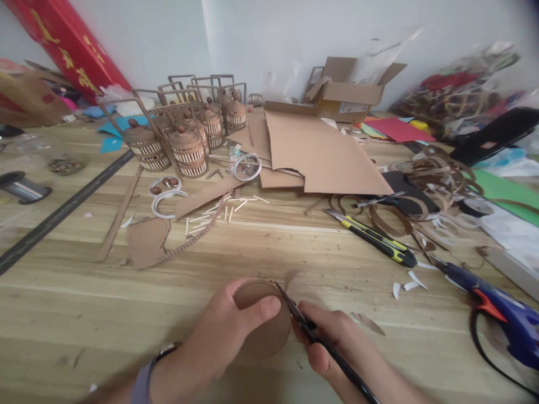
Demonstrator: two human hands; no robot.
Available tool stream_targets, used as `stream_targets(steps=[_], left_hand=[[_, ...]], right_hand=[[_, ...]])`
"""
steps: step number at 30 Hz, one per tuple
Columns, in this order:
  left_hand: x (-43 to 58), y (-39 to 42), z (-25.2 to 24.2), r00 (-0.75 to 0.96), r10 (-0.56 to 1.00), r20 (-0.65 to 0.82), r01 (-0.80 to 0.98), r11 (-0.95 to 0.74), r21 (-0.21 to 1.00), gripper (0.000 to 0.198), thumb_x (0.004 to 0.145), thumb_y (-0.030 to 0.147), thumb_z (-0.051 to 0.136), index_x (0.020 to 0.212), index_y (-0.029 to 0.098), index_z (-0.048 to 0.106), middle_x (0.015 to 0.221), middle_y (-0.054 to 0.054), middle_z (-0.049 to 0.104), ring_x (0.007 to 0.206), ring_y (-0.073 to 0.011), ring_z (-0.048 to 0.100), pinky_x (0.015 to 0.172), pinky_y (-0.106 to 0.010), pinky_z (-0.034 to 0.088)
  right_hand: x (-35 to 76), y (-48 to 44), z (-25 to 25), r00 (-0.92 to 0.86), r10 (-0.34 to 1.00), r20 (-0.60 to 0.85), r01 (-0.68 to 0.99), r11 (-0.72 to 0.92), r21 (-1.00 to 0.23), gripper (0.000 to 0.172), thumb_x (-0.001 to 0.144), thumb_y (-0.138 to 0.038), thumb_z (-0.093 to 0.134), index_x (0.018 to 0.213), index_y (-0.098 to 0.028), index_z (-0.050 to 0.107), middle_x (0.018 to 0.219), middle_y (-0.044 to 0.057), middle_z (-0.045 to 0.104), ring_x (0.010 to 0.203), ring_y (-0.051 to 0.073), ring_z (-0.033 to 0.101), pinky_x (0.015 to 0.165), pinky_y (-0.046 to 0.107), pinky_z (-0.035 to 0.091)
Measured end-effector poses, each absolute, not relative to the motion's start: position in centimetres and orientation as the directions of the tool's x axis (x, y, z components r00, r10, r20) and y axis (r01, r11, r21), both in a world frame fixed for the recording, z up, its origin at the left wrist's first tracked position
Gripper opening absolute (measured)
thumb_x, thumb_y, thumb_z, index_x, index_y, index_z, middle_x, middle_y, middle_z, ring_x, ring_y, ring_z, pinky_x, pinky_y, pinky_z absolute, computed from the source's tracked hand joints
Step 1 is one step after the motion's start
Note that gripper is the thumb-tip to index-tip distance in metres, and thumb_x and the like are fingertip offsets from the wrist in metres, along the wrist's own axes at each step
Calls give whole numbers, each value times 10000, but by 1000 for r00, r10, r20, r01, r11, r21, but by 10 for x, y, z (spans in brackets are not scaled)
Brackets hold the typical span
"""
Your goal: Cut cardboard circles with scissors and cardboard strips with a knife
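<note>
My left hand (223,322) grips a round brown cardboard disc (265,339), its thumb lying across the top face. My right hand (332,336) is closed around a pair of slim black scissors (324,345). Their pointed tip meets the disc's upper right edge, and the handle end runs out of view at the bottom. A thin brown sliver (290,275), blurred, stands beside the tip. On the wooden table (189,303), another cut scrap (369,324) lies right of my right hand.
A yellow-and-black utility knife (374,238) lies with its blade out. At right is a blue glue gun (497,308) with its cable. Behind are cardboard sheets (324,151), small lidded baskets (189,151) with tall handles, white rings (169,203) and several pale sticks (206,216).
</note>
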State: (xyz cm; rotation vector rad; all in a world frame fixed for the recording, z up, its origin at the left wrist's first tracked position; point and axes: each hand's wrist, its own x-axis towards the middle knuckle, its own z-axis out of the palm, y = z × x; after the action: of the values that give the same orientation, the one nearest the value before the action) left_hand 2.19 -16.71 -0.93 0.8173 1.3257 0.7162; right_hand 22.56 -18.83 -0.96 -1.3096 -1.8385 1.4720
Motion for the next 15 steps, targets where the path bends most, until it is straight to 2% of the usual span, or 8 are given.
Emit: stream_targets(steps=[7,12,15], left_hand=[[22,-167,-7,108,818,-565,9,568,823,592,616,529,842,1093,212,692,1066,-63,806,1104,-346,684,970,-447,495],[23,-167,-7,142,824,-548,2,553,833,524,624,522,842,1031,218,718,1036,-56,808,1071,-341,691,951,-437,497],[22,-167,-8,126,816,-564,6,568,823,551,613,520,843,1049,210,712,1033,-68,806,1063,-349,691,939,-446,500]], right_hand=[[226,-189,-10,-465,861,-207,405,-1,-914,754,799,-945,306,753,-210,467,643,-53,358,580,115,323,512,258,221],[226,-188,-8,-490,850,-194,388,13,-922,732,813,-934,311,736,-216,430,644,-54,362,570,111,321,513,254,235],[225,-187,-6,-488,850,-200,403,16,-915,740,803,-945,292,730,-219,417,641,-56,355,569,111,310,514,251,238]])
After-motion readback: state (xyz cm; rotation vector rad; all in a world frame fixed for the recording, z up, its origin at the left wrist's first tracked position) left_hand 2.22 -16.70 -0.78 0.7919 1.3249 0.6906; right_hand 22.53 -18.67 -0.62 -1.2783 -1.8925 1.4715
